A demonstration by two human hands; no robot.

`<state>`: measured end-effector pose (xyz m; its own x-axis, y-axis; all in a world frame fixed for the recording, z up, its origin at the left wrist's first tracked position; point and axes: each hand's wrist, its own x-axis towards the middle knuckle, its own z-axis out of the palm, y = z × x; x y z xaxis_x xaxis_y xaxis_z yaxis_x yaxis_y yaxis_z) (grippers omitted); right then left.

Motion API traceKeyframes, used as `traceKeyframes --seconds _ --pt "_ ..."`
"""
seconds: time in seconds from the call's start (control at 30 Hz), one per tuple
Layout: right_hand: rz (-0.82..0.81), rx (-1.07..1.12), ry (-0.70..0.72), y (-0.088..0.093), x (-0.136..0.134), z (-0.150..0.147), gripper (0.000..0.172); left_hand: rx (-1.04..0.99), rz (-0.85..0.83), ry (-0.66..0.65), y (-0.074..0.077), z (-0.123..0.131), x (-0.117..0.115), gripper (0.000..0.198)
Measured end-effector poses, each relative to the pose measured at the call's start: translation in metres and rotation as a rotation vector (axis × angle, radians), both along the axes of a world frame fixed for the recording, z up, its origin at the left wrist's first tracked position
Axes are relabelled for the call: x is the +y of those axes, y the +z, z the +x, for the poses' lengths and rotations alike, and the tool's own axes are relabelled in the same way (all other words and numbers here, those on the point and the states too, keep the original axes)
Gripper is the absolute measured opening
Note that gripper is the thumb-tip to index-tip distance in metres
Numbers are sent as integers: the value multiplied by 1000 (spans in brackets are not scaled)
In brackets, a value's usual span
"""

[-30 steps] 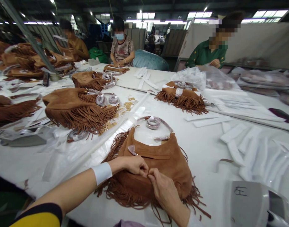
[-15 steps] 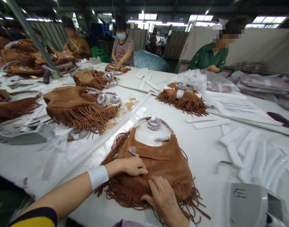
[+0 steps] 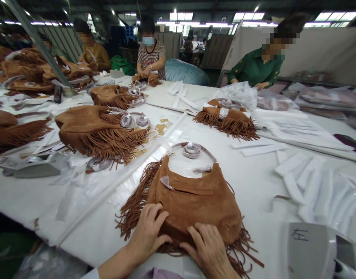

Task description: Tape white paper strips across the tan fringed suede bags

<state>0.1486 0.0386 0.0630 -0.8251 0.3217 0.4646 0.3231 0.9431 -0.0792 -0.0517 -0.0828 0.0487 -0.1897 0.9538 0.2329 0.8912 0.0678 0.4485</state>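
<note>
A brown suede fringed bag lies flat on the white table right in front of me, its wrapped handle arching away from me. My left hand rests flat on the bag's near left edge, fingers spread over the suede and fringe. My right hand lies flat on the bag's near lower edge, fingers apart. Neither hand holds anything.
More fringed bags lie at the left and centre back. White foam strips are scattered on the right, a grey-white object at the near right. Three people work across the table; plastic bags are piled near one.
Both hands have stopped pinching at the bag's middle and slid toward me to its near edge, now lying flat. My left arm has drawn in close to my body.
</note>
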Motion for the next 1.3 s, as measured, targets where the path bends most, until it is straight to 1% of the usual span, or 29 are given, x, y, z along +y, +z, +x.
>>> traceKeyframes --seconds 0.1,0.2,0.3,0.37,0.5,0.63,0.73,0.8,0.83,0.87,0.93,0.97,1.0,1.03,1.1,1.13,1.2,1.3 --pt "34 6 -2 1 -2 0 28 72 18 -70 -2 -4 1 56" --pt "39 11 -23 -1 -5 0 30 82 2 -148 -2 -9 4 49" --pt "-4 39 -78 -7 -10 1 30 64 -1 -194 -10 -13 6 36" --pt "-36 58 -96 -11 -12 2 27 59 15 -209 -16 -13 6 28" --pt "-69 40 -45 -13 -12 6 19 101 51 -230 -24 -13 5 13" --pt "-117 -20 14 -11 -7 10 13 157 24 -242 -25 -18 6 13" --pt "-174 -76 19 -13 0 12 6 167 -101 -237 -18 -22 9 8" --pt "-201 -112 -5 -15 2 12 8 164 -195 -205 -8 -19 12 4" --pt "-207 -125 -19 -16 2 11 10 168 -221 -190 -2 -16 14 8" --pt "-209 -135 -30 -17 1 10 11 178 -228 -185 5 -11 16 18" --pt "-195 -141 -34 -19 -2 8 12 205 -200 -224 15 2 18 41" --pt "-180 -138 -28 -20 -3 8 13 223 -181 -259 17 9 19 48" --pt "-164 -137 -19 -20 -5 8 13 240 -166 -289 17 14 19 45" --pt "-146 -137 -6 -20 -5 10 12 256 -156 -302 14 18 19 35" --pt "-118 -156 18 -18 -2 18 11 286 -135 -291 4 21 18 11" --pt "-110 -175 29 -15 2 24 9 295 -116 -280 -2 21 16 10" --pt "-96 -217 59 -10 11 38 9 299 -56 -273 -14 17 13 16" --pt "-36 -236 107 -4 27 60 19 298 58 -280 -27 10 7 20"
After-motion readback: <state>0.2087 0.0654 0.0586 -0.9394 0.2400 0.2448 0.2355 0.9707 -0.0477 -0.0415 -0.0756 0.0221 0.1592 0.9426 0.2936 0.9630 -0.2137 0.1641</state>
